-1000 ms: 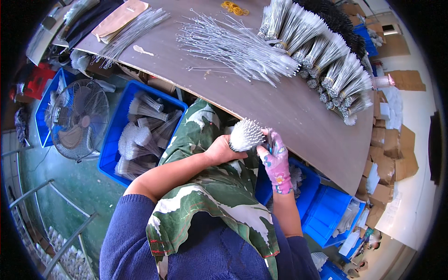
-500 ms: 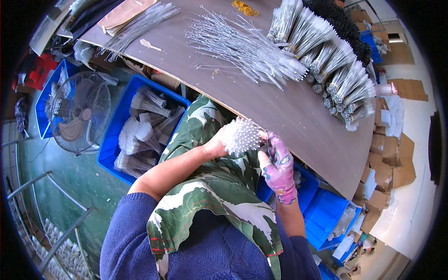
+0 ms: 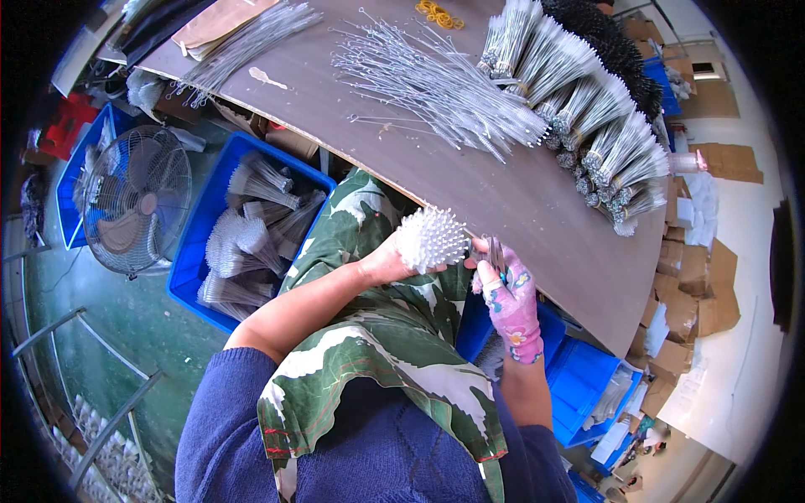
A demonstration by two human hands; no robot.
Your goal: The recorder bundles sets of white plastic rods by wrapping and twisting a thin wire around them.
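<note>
Left hand [image 3: 384, 264] grip closed round white brush bundle [image 3: 431, 239]; gloved right hand [image 3: 510, 293] grip's contents unclear.

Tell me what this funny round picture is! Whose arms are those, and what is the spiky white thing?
There is no machine here, just a person working with two hands. The picture comes from a camera worn on the person's head, looking down, and its lens bends everything round at the edges. The arms coming up from the bottom belong to that person. The left hand grips a bundle of thin brushes, and you see their white bristly tips, which look like a spiky ball. The right hand wears a pink flowered glove and touches the bundle from the side. In front is a brown table with loose wire brushes spread on it, tied bundles in a row, and yellow rubber bands. Beside the person's knees, a blue crate holds more bundles, and a fan stands on the green floor.
</note>
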